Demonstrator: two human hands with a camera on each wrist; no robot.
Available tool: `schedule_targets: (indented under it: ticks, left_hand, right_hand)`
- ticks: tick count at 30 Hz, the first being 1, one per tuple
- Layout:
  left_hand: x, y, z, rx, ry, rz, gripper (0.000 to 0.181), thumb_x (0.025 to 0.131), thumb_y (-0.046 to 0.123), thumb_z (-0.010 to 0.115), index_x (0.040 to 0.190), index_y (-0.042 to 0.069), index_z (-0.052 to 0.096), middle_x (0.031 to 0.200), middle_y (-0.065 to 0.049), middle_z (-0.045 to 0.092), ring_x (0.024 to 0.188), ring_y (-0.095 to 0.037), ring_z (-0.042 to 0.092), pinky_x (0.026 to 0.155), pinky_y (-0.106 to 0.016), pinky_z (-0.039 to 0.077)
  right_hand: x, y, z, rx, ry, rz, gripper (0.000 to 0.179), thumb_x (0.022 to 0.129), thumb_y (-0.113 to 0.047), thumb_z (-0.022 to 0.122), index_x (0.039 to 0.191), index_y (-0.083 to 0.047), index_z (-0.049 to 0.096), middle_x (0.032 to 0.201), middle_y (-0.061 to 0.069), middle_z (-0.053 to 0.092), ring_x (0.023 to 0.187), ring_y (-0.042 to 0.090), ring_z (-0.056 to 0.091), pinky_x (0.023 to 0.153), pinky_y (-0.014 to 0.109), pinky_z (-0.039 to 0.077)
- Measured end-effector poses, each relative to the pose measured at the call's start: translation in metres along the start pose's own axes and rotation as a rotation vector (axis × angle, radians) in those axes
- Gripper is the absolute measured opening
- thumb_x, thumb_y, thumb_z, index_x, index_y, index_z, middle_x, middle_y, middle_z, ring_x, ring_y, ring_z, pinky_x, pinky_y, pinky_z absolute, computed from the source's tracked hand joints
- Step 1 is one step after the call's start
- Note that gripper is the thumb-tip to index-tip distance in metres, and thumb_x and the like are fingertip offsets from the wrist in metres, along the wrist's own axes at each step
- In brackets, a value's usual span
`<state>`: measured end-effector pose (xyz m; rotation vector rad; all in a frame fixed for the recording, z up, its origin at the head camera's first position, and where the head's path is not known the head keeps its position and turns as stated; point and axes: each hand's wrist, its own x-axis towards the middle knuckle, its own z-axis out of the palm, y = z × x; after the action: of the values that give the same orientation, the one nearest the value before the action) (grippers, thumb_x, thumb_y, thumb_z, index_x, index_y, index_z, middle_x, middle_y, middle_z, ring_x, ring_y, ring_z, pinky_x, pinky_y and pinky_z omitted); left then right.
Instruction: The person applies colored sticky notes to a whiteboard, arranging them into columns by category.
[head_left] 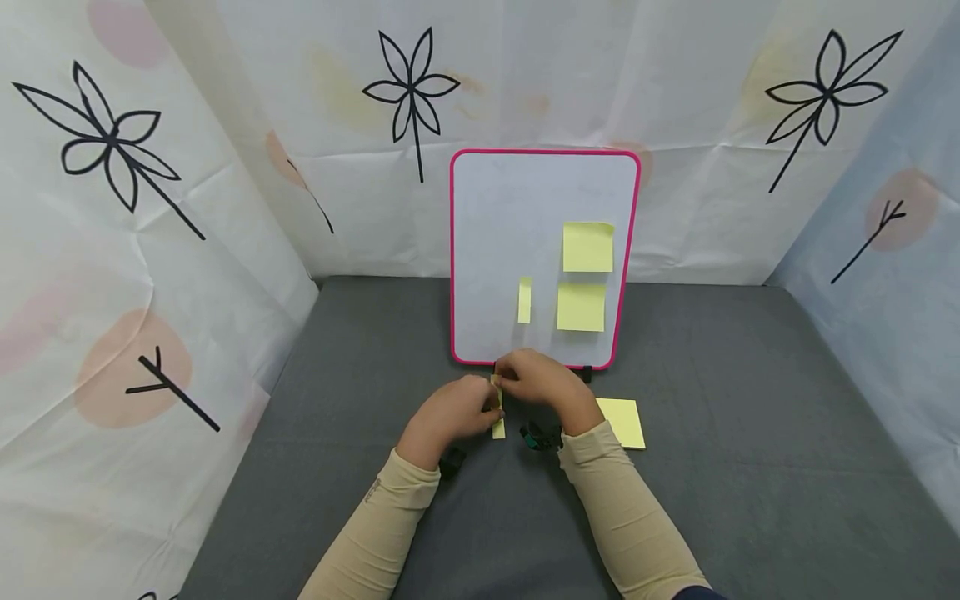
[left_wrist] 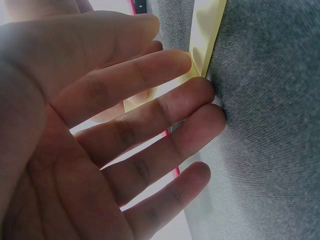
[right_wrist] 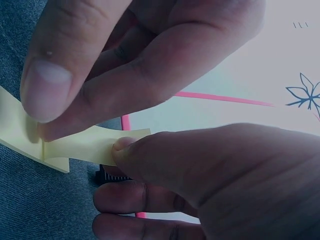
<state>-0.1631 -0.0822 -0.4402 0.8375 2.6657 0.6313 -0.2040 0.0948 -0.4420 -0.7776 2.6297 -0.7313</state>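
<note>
A narrow yellow pad of sticky notes [head_left: 498, 430] lies on the grey cloth below the whiteboard. Its top strip [right_wrist: 95, 143] is bent up off the pad, and my right hand [head_left: 538, 379] pinches the free end between thumb and fingers. My left hand [head_left: 455, 412] touches the pad at the fold with a fingertip, its fingers [left_wrist: 170, 100] fairly straight in the left wrist view. The whiteboard [head_left: 510, 208] has a pink frame and bears one narrow yellow strip [head_left: 524, 301] and two square yellow notes, an upper note [head_left: 588, 247] and a lower note [head_left: 581, 307].
A square yellow sticky note pad [head_left: 626, 423] lies right of the right wrist, partly covered by the sleeve. Black feet, one the right foot [head_left: 587, 374], show beneath the whiteboard. Patterned white cloth [head_left: 360, 217] hangs behind and at both sides.
</note>
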Motion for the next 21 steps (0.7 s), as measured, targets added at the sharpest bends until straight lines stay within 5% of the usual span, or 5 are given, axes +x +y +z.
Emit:
schedule_targets:
  ticks: [21]
  left_hand:
    - [0.0040, -0.0035, 0.0074, 0.017, 0.001, -0.017, 0.031, 0.084, 0.019, 0.076, 0.059, 0.016, 0.058, 0.052, 0.010, 0.035, 0.045, -0.007, 0.032, 0.045, -0.025, 0.025]
  right_hand:
    - [-0.0004, 0.0012, -0.0025, -0.015, -0.001, -0.025, 0.016, 0.097, -0.020, 0.061, 0.089, -0.014, 0.072, 0.074, -0.005, 0.061, 0.067, 0.011, 0.053, 0.062, 0.028, 0.046]
